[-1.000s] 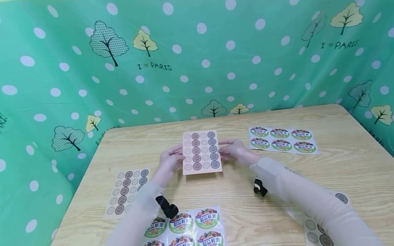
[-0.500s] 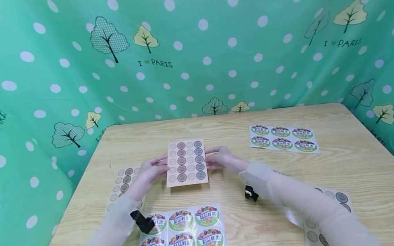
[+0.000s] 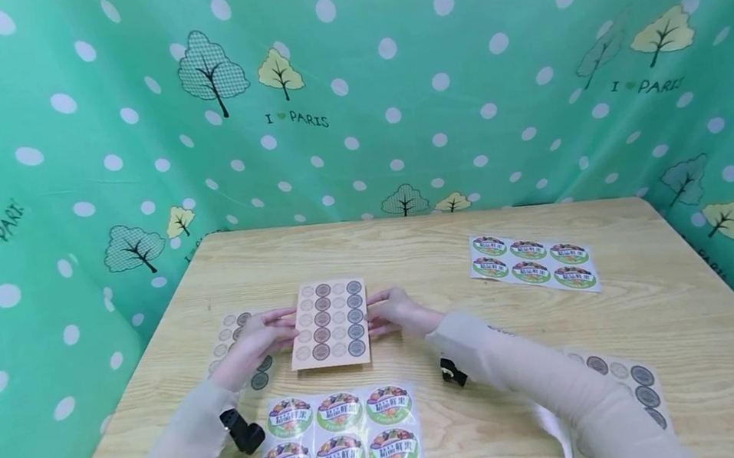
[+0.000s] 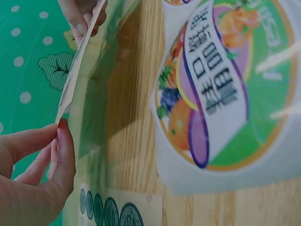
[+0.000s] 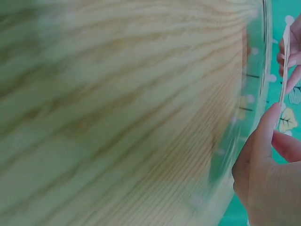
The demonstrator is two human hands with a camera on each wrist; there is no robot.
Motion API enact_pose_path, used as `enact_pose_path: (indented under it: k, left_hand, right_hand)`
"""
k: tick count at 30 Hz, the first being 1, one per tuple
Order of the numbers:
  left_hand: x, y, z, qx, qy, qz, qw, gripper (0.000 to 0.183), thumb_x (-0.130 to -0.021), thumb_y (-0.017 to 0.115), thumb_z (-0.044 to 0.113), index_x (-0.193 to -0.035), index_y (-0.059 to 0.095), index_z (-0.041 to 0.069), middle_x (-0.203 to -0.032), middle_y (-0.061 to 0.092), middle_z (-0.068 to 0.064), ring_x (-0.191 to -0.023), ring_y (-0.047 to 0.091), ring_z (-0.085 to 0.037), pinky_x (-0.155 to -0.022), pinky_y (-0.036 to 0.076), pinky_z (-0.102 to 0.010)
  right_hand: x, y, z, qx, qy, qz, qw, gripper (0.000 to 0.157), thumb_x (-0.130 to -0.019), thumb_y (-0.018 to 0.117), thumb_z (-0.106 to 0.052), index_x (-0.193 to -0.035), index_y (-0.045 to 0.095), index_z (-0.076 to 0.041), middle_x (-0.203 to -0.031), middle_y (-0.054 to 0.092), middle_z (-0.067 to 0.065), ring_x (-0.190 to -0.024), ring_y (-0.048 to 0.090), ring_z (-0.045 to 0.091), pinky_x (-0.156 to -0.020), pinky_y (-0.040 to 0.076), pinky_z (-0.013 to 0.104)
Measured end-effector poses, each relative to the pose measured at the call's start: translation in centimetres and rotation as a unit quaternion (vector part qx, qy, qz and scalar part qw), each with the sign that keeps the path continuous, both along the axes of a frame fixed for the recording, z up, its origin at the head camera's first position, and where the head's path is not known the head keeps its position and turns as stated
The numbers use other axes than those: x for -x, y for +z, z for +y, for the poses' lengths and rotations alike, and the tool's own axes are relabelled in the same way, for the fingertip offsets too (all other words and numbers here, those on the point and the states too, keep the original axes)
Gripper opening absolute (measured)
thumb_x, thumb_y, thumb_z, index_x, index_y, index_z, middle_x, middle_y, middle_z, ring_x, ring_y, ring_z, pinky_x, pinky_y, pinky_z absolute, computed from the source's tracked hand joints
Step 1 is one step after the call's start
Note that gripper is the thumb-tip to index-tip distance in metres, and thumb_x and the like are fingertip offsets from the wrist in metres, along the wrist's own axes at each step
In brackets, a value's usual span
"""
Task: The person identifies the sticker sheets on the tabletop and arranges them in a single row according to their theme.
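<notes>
Both hands hold a tan sticker sheet (image 3: 329, 324) above the table, left of its middle. Rows of round, coin-like stamps, some dark and some pale, cover its face. My left hand (image 3: 258, 341) pinches the left edge between thumb and fingers, as the left wrist view shows at the sheet's edge (image 4: 77, 70). At the right edge, my right hand (image 3: 400, 311) pinches it the same way; the right wrist view shows the sheet edge-on (image 5: 284, 70). Just below the held sheet lies a fruit-label sheet (image 3: 337, 438) with oval green labels, seen large in the left wrist view.
A second tan sticker sheet (image 3: 222, 341) lies on the table (image 3: 426, 252), partly behind my left hand. Another round-sticker sheet (image 3: 646, 393) is partly under my right forearm. At the back right lies another fruit-label sheet (image 3: 532, 263). A green dotted curtain (image 3: 349, 92) stands behind.
Both hands have carried the tan sticker sheet to the left and nearer the front of the table. The other sheets have stayed in place.
</notes>
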State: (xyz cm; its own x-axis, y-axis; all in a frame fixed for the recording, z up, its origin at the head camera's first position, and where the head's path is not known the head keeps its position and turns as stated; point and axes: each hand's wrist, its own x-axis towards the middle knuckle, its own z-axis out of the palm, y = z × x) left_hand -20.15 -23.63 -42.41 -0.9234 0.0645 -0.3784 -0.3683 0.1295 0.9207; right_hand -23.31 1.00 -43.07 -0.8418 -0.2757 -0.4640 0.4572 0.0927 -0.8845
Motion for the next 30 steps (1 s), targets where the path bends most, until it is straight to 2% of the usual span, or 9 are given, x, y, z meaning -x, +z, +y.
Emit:
enact_pose_path:
  k: [6,13,20,26,30]
  left_hand:
    - [-0.3,-0.5,-0.9,0.009,0.025,-0.010,0.9996,0.056,-0.077,0.057,-0.010,-0.129,0.035,-0.007,-0.085,0.059,-0.003,-0.070,0.059,-0.010,-0.069,0.052,-0.025]
    - [-1.0,-1.0,-1.9,0.032,0.012,-0.005,0.9994,0.057,-0.077,0.056,-0.010,-0.129,0.034,-0.009,-0.080,0.060,0.000,-0.068,0.059,-0.009,-0.067,0.053,-0.026]
    - [-1.2,-1.2,-2.0,0.073,0.022,0.000,0.9971,0.056,-0.073,0.060,-0.011,-0.125,0.039,-0.010,-0.076,0.061,-0.001,-0.063,0.060,-0.010,-0.061,0.054,-0.026]
    - [-1.4,-1.6,-1.9,0.103,0.015,0.024,0.9943,0.052,-0.072,0.060,-0.013,-0.121,0.042,-0.013,-0.074,0.061,-0.002,-0.059,0.059,-0.011,-0.056,0.054,-0.027]
    - [-1.4,-1.9,-1.9,0.116,0.011,0.037,0.9924,0.051,-0.071,0.060,-0.013,-0.119,0.044,-0.014,-0.074,0.061,-0.003,-0.058,0.059,-0.010,-0.055,0.054,-0.027]
  right_hand:
    - [-0.6,0.0,-1.3,-0.003,0.007,-0.003,1.000,0.036,-0.077,0.056,0.010,-0.112,0.049,0.007,-0.082,0.063,0.020,-0.058,0.061,0.018,-0.068,0.054,0.035]
    - [-1.2,-0.2,-2.5,-0.005,0.016,0.010,1.000,0.032,-0.077,0.055,0.011,-0.109,0.050,0.009,-0.082,0.063,0.021,-0.057,0.059,0.018,-0.065,0.054,0.035]
    - [-1.5,-0.5,-3.3,-0.004,0.010,0.014,1.000,0.030,-0.077,0.054,0.013,-0.106,0.048,0.009,-0.078,0.061,0.020,-0.055,0.058,0.019,-0.063,0.054,0.035]
    - [-1.9,-0.3,-3.4,-0.005,0.011,0.023,1.000,0.034,-0.076,0.054,0.013,-0.109,0.045,0.012,-0.085,0.060,0.025,-0.057,0.059,0.021,-0.064,0.054,0.036]
    - [-1.8,-0.8,-3.7,-0.011,0.007,0.028,1.000,0.037,-0.074,0.054,0.015,-0.109,0.044,0.012,-0.082,0.060,0.024,-0.055,0.057,0.019,-0.062,0.055,0.034]
